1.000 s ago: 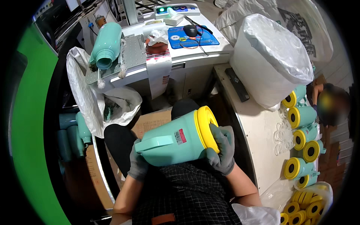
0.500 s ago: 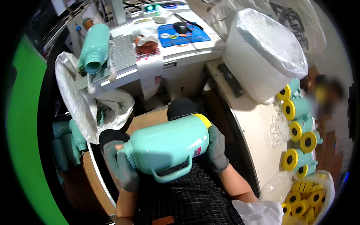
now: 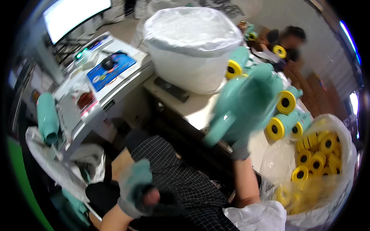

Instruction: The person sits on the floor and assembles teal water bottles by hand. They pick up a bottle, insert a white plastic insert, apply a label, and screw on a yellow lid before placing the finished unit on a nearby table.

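We hold jug (image 3: 248, 102) over bench (image 3: 194, 109), right hand (image 3: 240, 149) gripping it (fingers mostly hidden behind), near lidded jugs (image 3: 290, 120). Left hand (image 3: 135, 181) gloved, blurred, above lap (image 3: 169, 163); we cannot tell whether spread or pressed together. Yellow lids (image 3: 317, 162) in plastic bag (image 3: 348, 154) beside bench.

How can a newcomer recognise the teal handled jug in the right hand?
Find the big white plastic sack at top centre. To its lower right, the grey-gloved right hand holds the teal handled jug. Unlike the yellow-lidded teal jugs behind it, this one is held up and looks largest.
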Demonstrator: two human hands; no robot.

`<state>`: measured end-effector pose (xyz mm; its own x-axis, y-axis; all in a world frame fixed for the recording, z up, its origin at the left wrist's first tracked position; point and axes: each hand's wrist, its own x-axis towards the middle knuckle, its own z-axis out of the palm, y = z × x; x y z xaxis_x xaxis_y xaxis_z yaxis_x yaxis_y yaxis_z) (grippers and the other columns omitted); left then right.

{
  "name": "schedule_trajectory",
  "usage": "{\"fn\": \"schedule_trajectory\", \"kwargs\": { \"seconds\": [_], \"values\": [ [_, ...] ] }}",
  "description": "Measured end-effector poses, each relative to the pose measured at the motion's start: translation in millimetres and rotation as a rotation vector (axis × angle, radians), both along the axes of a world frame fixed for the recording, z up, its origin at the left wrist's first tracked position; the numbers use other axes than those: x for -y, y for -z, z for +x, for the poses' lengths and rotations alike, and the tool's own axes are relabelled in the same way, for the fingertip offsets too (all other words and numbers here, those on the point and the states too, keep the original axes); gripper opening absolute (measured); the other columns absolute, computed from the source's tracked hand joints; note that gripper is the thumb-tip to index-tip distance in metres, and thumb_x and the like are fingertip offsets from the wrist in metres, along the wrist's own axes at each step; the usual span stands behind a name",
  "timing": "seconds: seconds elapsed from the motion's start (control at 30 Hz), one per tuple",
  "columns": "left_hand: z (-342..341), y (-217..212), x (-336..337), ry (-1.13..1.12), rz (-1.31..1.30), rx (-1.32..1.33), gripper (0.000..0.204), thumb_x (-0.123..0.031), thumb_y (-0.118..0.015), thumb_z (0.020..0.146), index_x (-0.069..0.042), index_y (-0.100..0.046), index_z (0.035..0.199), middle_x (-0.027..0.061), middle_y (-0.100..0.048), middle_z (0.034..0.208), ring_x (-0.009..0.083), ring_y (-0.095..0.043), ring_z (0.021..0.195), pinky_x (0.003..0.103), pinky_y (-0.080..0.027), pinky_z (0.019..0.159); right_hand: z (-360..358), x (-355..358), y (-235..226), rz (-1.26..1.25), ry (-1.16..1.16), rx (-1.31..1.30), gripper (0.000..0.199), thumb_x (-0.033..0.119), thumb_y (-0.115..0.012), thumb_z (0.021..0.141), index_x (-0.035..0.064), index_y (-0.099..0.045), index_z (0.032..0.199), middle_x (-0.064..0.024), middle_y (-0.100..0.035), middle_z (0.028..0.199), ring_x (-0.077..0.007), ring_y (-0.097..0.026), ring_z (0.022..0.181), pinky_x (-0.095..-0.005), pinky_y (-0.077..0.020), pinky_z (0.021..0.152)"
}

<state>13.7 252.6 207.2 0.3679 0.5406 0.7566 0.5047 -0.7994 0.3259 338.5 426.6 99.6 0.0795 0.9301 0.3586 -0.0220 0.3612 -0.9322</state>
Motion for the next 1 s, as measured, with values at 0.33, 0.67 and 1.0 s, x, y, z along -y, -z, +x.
{"fn": "schedule_trajectory", "kwargs": {
  "seconds": [0.33,0.67,1.0],
  "values": [
    [-38.4,51.4,95.4,-0.756,-0.249,0.090,0.080,-0.035,-0.085,0.081,-0.010,-0.046,0.147,0.0232,-0.056,0.138,0.0414,-0.061,0.118,0.051,-0.051,0.096,182.3,-231.4,3.5,-0.133,0.421,0.842,0.050,0.030,-0.060,0.106,-0.0040,-0.051,0.142,-0.0240,-0.060,0.135,-0.0284,-0.068,0.109,-0.0339,-0.0563,0.087],
    [-278.6,307.3,378.2,-2.139,-0.354,1.315,0.041,-0.024,-0.074,0.092,0.004,-0.060,0.118,0.0101,-0.063,0.090,0.0187,-0.062,0.078,0.034,-0.051,0.063,24.1,-127.6,10.1,0.040,0.117,0.505,0.061,0.039,-0.062,0.105,-0.0058,-0.047,0.144,-0.0275,-0.058,0.133,-0.0292,-0.073,0.097,-0.0278,-0.0612,0.068],
    [-446.8,403.3,349.8,-0.932,0.226,2.525,0.053,-0.037,-0.057,0.106,-0.002,-0.049,0.145,0.0180,-0.054,0.143,0.0329,-0.054,0.130,0.045,-0.047,0.113,-201.9,55.3,-27.0,0.307,-0.414,0.569,0.040,0.014,-0.063,0.104,-0.0078,-0.054,0.136,-0.0200,-0.068,0.114,-0.0277,-0.065,0.095,-0.0384,-0.0555,0.085]
  ]
}}
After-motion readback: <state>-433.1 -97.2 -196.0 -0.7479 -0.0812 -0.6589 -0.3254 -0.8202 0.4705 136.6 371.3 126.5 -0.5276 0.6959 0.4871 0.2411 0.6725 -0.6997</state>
